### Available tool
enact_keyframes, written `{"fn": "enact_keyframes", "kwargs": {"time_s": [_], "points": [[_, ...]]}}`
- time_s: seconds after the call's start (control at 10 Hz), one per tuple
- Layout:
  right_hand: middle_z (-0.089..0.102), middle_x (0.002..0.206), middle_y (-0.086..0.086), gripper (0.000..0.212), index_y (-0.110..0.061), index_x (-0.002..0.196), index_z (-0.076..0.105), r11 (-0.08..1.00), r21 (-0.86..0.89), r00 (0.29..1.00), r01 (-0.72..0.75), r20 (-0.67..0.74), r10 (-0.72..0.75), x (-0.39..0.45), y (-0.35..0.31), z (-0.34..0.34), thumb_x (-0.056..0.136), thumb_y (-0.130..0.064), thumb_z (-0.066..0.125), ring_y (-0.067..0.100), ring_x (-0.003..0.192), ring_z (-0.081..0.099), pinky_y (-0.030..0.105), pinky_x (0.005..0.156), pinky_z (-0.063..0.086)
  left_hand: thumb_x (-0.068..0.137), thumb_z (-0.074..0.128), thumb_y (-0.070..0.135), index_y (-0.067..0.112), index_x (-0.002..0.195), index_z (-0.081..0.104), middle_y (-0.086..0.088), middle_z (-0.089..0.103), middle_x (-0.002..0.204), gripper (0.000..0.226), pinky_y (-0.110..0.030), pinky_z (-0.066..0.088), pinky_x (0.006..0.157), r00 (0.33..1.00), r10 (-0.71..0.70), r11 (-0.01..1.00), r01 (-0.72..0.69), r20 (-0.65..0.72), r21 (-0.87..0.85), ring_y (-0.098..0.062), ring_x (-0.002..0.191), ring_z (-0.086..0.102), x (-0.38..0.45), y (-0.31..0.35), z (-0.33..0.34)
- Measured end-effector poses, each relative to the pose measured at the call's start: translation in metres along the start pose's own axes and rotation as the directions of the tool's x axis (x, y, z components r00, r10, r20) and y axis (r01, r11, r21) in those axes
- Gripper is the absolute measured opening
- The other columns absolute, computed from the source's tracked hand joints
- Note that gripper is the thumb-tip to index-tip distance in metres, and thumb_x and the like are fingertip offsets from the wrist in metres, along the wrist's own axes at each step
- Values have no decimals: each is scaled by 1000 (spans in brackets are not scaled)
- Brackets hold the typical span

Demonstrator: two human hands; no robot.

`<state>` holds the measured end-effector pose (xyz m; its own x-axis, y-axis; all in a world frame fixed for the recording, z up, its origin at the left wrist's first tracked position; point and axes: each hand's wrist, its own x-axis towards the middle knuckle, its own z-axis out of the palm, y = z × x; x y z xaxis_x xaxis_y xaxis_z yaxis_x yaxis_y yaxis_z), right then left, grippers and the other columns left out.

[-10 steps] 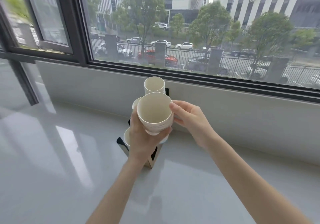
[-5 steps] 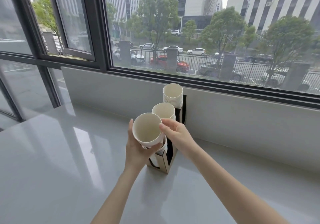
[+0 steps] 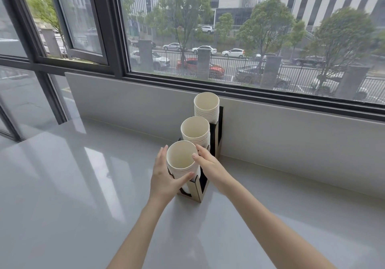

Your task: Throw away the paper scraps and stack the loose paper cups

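Observation:
A cardboard cup holder (image 3: 198,191) with black sides stands on the white counter by the wall, with three slots in a row. Each slot carries a stack of cream paper cups: the near stack (image 3: 180,160), the middle stack (image 3: 195,130) and the far stack (image 3: 206,106). My left hand (image 3: 164,177) wraps the near stack from the left, thumb across its front. My right hand (image 3: 208,164) touches the same stack's rim from the right with its fingertips. No paper scraps are in view.
The glossy white counter (image 3: 73,185) runs along a low grey wall (image 3: 291,135) under a large window (image 3: 229,39). The counter's left edge meets dark window frames (image 3: 52,93).
The cup stack I held up in the air has come down into the holder's near slot. Both hands followed it down and stay on it. My view shifted left and farther back.

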<state>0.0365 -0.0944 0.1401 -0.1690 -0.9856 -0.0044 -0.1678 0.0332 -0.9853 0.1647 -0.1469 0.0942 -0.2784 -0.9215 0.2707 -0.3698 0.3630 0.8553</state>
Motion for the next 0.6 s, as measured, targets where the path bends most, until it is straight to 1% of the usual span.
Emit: {"fn": "enact_keyframes", "kwargs": {"time_s": [0.1, 0.2, 0.3, 0.4, 0.5, 0.6], "points": [[52, 134, 0, 33, -24, 127, 45, 999, -49, 1000, -10, 7, 10, 1, 5, -3, 95, -17, 39, 12, 125, 46, 20, 106, 35, 73, 70, 40, 20, 141, 27, 0, 17, 156, 82, -22, 23, 102, 997, 12, 998, -17, 70, 64, -14, 141, 21, 2, -1, 6], [53, 136, 4, 43, -26, 130, 44, 994, -95, 997, -44, 54, 49, -3, 9, -9, 88, -27, 44, 14, 127, 46, 39, 114, 30, 81, 57, 46, 19, 143, 20, -3, 6, 158, 77, -25, 25, 104, 993, -47, 995, 37, 113, 95, -17, 143, 15, 1, 7, 12], [38, 146, 19, 57, -15, 143, 22, 986, -106, 992, -126, -22, 125, -16, -2, -17, 92, -26, 46, 24, 135, 37, 36, 113, 29, 81, 56, 50, 18, 145, 12, -12, -6, 157, 84, -38, 17, 116, 992, -80, 983, 62, 94, 175, -24, 145, 2, 3, 21, 19], [51, 133, 16, 52, -12, 141, 27, 1000, -9, 980, -22, -200, 20, -38, -29, -37, 92, -16, 46, 23, 119, 50, 32, 99, 39, 82, 54, 47, 13, 145, 12, -18, -7, 156, 82, -41, 4, 118, 999, 34, 955, -41, 27, 295, -29, 145, -5, 3, 50, 30], [66, 116, 6, 32, -20, 121, 50, 940, 47, 841, 338, -463, -279, -76, -73, -68, 90, -11, 50, 14, 103, 60, 29, 95, 44, 87, 49, 42, 15, 144, 15, -13, 1, 157, 71, -40, -5, 117, 966, 259, 922, -241, -21, 304, -24, 146, -6, 1, 88, 45], [74, 88, -3, 17, -19, 96, 64, 709, -12, 577, 705, -572, -583, -142, -136, -99, 83, -12, 56, 16, 89, 68, 27, 85, 53, 86, 39, 43, 16, 142, 24, -8, 18, 156, 64, -37, 7, 119, 907, 419, 894, -418, 25, 164, -21, 145, 8, 4, 129, 59]]}}
